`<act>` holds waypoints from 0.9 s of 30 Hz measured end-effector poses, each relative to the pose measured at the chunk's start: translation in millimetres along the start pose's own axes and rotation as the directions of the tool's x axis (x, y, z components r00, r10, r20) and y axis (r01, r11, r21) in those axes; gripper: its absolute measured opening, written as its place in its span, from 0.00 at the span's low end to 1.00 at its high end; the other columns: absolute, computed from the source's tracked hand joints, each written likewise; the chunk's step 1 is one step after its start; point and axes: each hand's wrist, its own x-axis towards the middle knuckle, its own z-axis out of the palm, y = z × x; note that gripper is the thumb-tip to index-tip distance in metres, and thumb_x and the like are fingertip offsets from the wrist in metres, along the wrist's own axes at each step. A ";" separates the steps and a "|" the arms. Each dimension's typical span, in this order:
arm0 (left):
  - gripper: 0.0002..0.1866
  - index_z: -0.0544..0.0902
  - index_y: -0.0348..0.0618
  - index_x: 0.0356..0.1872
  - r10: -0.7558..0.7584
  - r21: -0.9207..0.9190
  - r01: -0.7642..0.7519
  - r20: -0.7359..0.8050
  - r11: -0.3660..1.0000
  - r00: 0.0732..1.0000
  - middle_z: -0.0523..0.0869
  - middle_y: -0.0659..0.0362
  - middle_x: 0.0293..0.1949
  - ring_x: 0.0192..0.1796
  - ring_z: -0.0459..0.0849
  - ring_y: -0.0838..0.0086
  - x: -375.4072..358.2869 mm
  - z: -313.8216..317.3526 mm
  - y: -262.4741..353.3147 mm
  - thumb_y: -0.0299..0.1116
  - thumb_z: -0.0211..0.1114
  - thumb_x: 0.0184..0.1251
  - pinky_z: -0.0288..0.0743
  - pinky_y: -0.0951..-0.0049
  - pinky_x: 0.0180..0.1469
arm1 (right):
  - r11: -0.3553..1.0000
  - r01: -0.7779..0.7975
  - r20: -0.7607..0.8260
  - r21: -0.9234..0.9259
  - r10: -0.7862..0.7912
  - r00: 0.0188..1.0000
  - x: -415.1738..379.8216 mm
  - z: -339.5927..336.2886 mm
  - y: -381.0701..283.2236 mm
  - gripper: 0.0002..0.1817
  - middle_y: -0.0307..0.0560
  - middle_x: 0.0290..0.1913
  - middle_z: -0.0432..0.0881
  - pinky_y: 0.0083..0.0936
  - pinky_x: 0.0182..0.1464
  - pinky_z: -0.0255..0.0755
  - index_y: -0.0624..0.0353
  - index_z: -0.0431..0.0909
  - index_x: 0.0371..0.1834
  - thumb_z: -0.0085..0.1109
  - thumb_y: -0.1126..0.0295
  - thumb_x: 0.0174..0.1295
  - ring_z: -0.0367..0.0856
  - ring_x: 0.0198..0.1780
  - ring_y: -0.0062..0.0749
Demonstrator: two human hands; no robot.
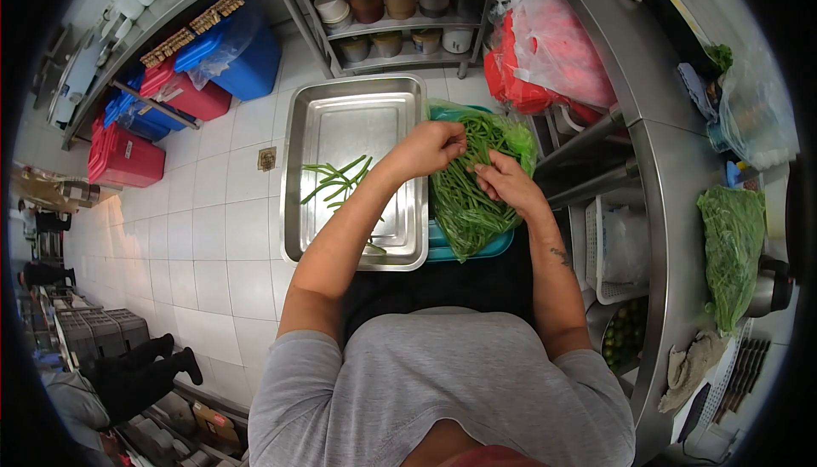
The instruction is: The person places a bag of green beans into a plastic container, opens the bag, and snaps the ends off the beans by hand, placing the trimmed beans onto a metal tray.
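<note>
Bumping the wide silver metal tray (362,131) could jolt the teal plastic tub (436,247) beside it, slumping the clear plastic bag (466,233) of long green beans (458,194) on top. Left hand (430,148) and right hand (511,184) look pinched over them, can't tell on what, so bits might slip tbh.
</note>
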 end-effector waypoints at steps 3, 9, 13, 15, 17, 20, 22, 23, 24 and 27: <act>0.05 0.75 0.35 0.33 0.132 0.117 -0.118 -0.120 0.986 0.984 0.81 0.51 0.26 0.28 0.81 0.59 2.4 8.7 -2.5 0.26 0.61 0.59 0.73 0.66 0.33 | 0.999 -0.002 0.053 -0.047 0.004 0.999 -0.3 -3.4 -1.4 0.11 0.31 0.21 0.66 0.13 0.21 0.57 0.62 0.72 0.47 0.45 0.68 0.68 0.62 0.20 0.13; 0.06 0.75 0.36 0.36 0.224 0.099 -0.209 -0.181 0.973 0.958 0.81 0.48 0.31 0.35 0.81 0.52 0.0 22.6 1.3 0.25 0.61 0.59 0.73 0.62 0.37 | 0.998 -0.055 0.197 -0.022 0.058 0.979 1.0 -18.2 -1.5 0.11 0.34 0.20 0.67 0.15 0.21 0.59 0.64 0.73 0.46 0.43 0.69 0.68 0.63 0.17 0.16; 0.06 0.74 0.33 0.33 0.154 0.037 -0.151 -0.123 0.988 0.980 0.80 0.46 0.30 0.37 0.80 0.51 1.0 19.9 7.8 0.23 0.61 0.56 0.73 0.61 0.39 | 0.996 -0.070 0.238 -0.049 0.080 0.968 4.8 -23.7 2.9 0.11 0.37 0.22 0.71 0.16 0.21 0.61 0.63 0.74 0.44 0.44 0.70 0.66 0.67 0.18 0.18; 0.06 0.74 0.34 0.34 0.187 0.052 -0.181 -0.167 0.982 0.968 0.80 0.46 0.30 0.36 0.80 0.52 3.7 21.5 5.6 0.23 0.61 0.56 0.73 0.62 0.38 | 0.997 -0.062 0.227 -0.039 0.069 0.972 4.8 -22.3 0.6 0.12 0.38 0.23 0.73 0.16 0.22 0.62 0.63 0.74 0.46 0.44 0.70 0.66 0.70 0.20 0.19; 0.06 0.74 0.34 0.34 0.057 -0.120 -0.079 -0.177 0.990 0.982 0.80 0.48 0.29 0.34 0.81 0.55 4.5 25.9 1.2 0.22 0.61 0.57 0.73 0.63 0.37 | 0.999 -0.047 0.184 0.011 0.044 0.982 -1.0 -18.2 -6.3 0.13 0.39 0.25 0.75 0.16 0.24 0.64 0.64 0.73 0.48 0.45 0.70 0.65 0.72 0.23 0.20; 0.05 0.73 0.35 0.33 -0.079 -0.308 0.039 -0.120 0.950 0.990 0.79 0.52 0.26 0.30 0.80 0.64 1.1 24.9 3.2 0.22 0.61 0.57 0.73 0.67 0.34 | 0.995 -0.064 0.220 0.074 0.047 0.974 -3.7 -24.6 -3.6 0.13 0.39 0.28 0.77 0.16 0.25 0.66 0.63 0.74 0.48 0.45 0.69 0.66 0.76 0.26 0.21; 0.05 0.72 0.36 0.33 -0.104 -0.357 0.071 -0.076 0.931 0.992 0.78 0.55 0.25 0.28 0.79 0.70 -0.9 22.6 4.4 0.22 0.60 0.58 0.72 0.70 0.31 | 0.985 -0.083 0.226 0.154 0.047 0.973 -2.6 -27.7 2.2 0.13 0.39 0.28 0.77 0.16 0.26 0.67 0.63 0.74 0.47 0.45 0.67 0.67 0.77 0.26 0.22; 0.05 0.72 0.36 0.32 -0.095 -0.357 0.068 -0.060 0.932 0.994 0.77 0.56 0.25 0.27 0.78 0.73 -1.6 22.0 4.2 0.22 0.60 0.58 0.72 0.72 0.29 | 0.976 -0.094 0.229 0.194 0.048 0.972 -1.9 -27.8 5.8 0.13 0.40 0.28 0.77 0.16 0.27 0.67 0.63 0.74 0.47 0.46 0.66 0.68 0.77 0.27 0.22; 0.05 0.71 0.36 0.32 -0.086 -0.357 0.064 -0.044 0.932 0.995 0.77 0.58 0.25 0.27 0.78 0.76 -1.9 21.8 4.0 0.22 0.59 0.59 0.72 0.73 0.28 | 0.974 -0.075 0.230 0.214 0.025 0.973 -0.6 -26.3 8.9 0.13 0.40 0.28 0.77 0.17 0.27 0.67 0.63 0.74 0.47 0.46 0.66 0.68 0.77 0.27 0.23; 0.04 0.71 0.37 0.31 0.147 -0.227 -0.171 -0.118 0.959 0.982 0.77 0.60 0.25 0.26 0.77 0.80 1.9 27.7 -4.5 0.21 0.58 0.60 0.70 0.77 0.25 | 0.967 -0.022 0.234 0.253 -0.039 0.971 2.3 -19.1 11.5 0.14 0.41 0.28 0.77 0.17 0.29 0.68 0.64 0.74 0.46 0.46 0.63 0.69 0.78 0.29 0.24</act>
